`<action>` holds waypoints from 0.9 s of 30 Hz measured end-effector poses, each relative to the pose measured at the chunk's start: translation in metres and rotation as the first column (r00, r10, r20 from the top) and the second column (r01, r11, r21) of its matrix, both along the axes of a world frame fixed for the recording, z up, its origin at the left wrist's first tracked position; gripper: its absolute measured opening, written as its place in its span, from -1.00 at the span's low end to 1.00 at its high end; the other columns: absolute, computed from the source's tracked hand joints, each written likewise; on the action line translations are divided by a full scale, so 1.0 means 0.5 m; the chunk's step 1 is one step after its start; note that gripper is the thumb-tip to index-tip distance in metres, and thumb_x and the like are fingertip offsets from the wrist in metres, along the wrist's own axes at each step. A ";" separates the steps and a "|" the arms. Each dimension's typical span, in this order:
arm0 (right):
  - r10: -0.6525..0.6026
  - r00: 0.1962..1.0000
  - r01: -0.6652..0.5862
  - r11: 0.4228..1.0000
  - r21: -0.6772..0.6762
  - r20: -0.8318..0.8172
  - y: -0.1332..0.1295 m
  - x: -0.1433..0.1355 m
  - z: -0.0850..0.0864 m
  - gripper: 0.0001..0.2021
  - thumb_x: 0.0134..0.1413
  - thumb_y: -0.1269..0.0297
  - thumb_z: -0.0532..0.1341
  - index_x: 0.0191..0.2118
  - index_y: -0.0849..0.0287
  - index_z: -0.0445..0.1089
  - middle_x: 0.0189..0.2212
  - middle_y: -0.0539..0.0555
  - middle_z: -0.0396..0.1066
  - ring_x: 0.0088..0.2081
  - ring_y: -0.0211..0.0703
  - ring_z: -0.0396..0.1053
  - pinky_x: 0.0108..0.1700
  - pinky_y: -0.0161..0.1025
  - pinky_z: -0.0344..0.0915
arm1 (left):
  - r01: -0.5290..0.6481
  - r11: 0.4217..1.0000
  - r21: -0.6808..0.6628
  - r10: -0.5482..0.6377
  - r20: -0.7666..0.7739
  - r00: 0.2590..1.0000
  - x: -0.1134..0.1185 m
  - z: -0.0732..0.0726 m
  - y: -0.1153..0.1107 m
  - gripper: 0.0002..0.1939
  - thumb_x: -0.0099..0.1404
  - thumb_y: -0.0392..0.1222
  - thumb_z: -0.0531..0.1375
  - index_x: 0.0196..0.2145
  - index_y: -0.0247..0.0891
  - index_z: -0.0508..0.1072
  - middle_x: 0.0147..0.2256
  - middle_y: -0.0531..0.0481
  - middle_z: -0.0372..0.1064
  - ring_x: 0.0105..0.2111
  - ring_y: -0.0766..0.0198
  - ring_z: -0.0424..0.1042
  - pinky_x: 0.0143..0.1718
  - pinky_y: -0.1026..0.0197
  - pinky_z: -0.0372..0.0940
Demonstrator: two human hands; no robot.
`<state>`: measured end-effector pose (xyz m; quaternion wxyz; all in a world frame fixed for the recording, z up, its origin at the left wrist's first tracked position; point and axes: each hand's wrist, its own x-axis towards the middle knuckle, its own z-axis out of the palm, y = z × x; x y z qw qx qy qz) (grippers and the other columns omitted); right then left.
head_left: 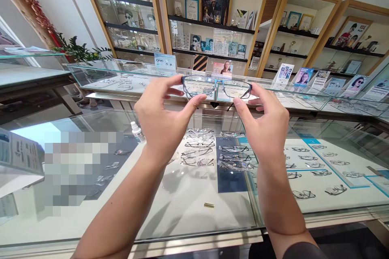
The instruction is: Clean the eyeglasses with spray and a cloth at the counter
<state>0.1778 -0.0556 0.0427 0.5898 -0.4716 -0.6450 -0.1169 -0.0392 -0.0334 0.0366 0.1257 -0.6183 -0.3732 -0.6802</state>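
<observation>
A pair of eyeglasses (216, 82) with a dark frame and clear lenses is held up above the glass counter. My left hand (170, 109) pinches its left side between thumb and fingers. At the opposite side, my right hand (264, 117) grips the frame's right end the same way. The temples are partly hidden by the lenses and my fingers. Below my hands, several glasses (198, 153) lie in rows inside the display case (182, 218). Close to my left wrist stands a small white bottle (137, 132), slightly tilted in view.
A second glass display counter (146, 85) runs across behind, with sign cards (284, 75) on top. Shelves (209, 22) with framed pictures line the back wall. More glasses (336, 190) lie in the case at right. A folded card (21, 158) stands at left, near a blurred-out patch.
</observation>
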 end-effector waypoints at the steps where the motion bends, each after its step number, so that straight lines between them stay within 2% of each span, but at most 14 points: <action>1: -0.001 1.000 0.001 1.000 -0.003 -0.001 0.000 0.000 0.000 -0.58 0.33 0.01 0.31 0.20 0.04 0.54 -0.06 0.15 0.62 -0.15 0.02 0.56 -0.03 0.07 0.47 | 0.006 1.000 -0.003 -0.006 0.004 1.000 -0.001 -0.001 0.001 -0.51 0.26 0.29 0.44 0.06 0.12 0.58 -0.03 -0.02 0.60 -0.15 -0.04 0.60 -0.04 -0.23 0.49; 10: 0.000 1.000 0.000 1.000 -0.018 -0.011 -0.005 -0.001 0.002 -0.58 0.33 -0.01 0.30 0.19 0.02 0.54 -0.04 0.16 0.63 -0.16 0.02 0.57 -0.04 0.05 0.47 | -0.024 1.000 -0.006 0.024 -0.003 1.000 0.001 0.001 -0.003 -0.51 0.27 0.30 0.43 0.06 0.10 0.57 -0.02 -0.03 0.60 -0.24 0.00 0.61 -0.12 -0.19 0.54; 22: 0.000 1.000 0.000 0.999 -0.035 -0.009 -0.006 -0.001 0.003 -0.57 0.32 -0.02 0.31 0.20 0.00 0.54 -0.02 0.15 0.63 -0.15 0.03 0.57 -0.02 0.08 0.47 | -0.026 1.000 -0.015 0.026 -0.008 1.000 0.002 -0.002 -0.003 -0.51 0.31 0.28 0.40 0.09 0.08 0.55 0.01 -0.05 0.58 -0.22 -0.03 0.61 -0.07 -0.20 0.48; 27: -0.006 1.000 0.006 0.999 -0.037 -0.008 -0.006 -0.001 0.002 -0.57 0.32 -0.02 0.30 0.20 0.02 0.55 0.02 0.17 0.63 -0.16 0.03 0.57 -0.04 0.08 0.48 | -0.017 1.000 -0.016 0.017 0.020 1.000 0.003 -0.002 -0.004 -0.51 0.28 0.29 0.43 0.06 0.07 0.56 0.01 -0.04 0.58 -0.25 0.00 0.60 -0.07 -0.20 0.48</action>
